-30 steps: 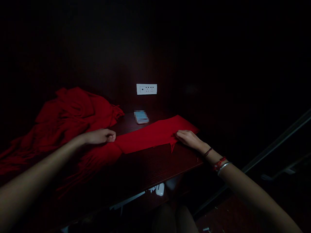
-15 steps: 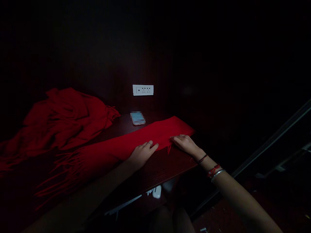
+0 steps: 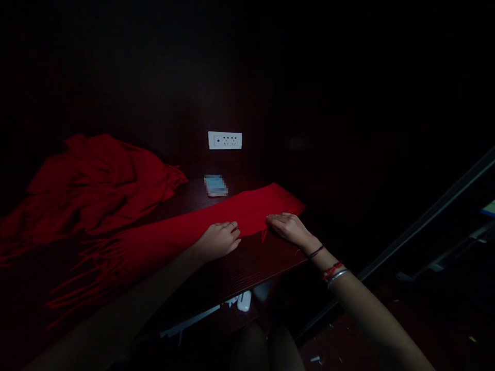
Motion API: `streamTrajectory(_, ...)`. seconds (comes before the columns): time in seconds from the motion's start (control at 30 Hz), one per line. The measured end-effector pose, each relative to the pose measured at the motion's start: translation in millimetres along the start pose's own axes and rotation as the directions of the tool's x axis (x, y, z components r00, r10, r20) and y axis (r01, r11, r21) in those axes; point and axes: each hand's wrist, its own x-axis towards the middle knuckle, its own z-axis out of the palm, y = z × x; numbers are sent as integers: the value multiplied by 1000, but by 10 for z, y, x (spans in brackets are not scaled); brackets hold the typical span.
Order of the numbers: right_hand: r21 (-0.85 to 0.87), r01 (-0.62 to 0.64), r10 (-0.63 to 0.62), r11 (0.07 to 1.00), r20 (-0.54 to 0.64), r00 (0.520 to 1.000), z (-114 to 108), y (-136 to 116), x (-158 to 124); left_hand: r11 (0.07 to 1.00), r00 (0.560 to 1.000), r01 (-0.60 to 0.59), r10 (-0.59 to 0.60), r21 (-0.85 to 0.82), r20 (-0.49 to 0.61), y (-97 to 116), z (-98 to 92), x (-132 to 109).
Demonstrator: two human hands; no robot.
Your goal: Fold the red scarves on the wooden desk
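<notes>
Steadying the red scarf [image 3: 220, 211] along the counter [image 3: 263, 263], we have it mostly flat; our right hand's [image 3: 289, 228] fingers pinch its near edge, our left hand's [image 3: 218, 241] we cannot tell; left, its fringe [image 3: 116, 252] and the red heap [image 3: 100, 180] lie untidied

The red scarf [image 3: 255, 208] looks like soft, matt cloth, mostly smooth, with a stringy fringe [image 3: 116, 252]. Left of the scarf, the cloth heap [image 3: 100, 175] is matt and rumpled. Beneath the scarf, the worktop [image 3: 251, 268] looks like grained wood, faintly glossy. Beyond the scarf, the socket panel [image 3: 225, 144] appears smooth plastic; right of the scarf, a bangle [image 3: 338, 276] gleams like metal.
</notes>
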Motion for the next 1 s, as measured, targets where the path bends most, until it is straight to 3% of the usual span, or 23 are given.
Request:
streamTrajectory(0.2,26,29,-29,999,-2,1000,-16,-15,-11,999,990,23,-18,-36,142,-68,-5,-1)
streamTrajectory(0.37,-27,68,-69,997,-19,997,18,-1,-28,996,993,67,-62,-55,96,-67,-22,11)
streamTrajectory(0.53,-42,31,-34,999,-76,996,9,-39,9,993,997,77,-75,-85,28,-58,-141,22)
streamTrajectory(0.87,-41,10,-13,999,-76,997,38,-59,62,992,992,88,-79,-90,97,-197,-212,98)
streamTrajectory(1.0,6,-35,35,999,-106,994,44,-67,84,978,987,159,-153,-136,58,-86,-176,93)
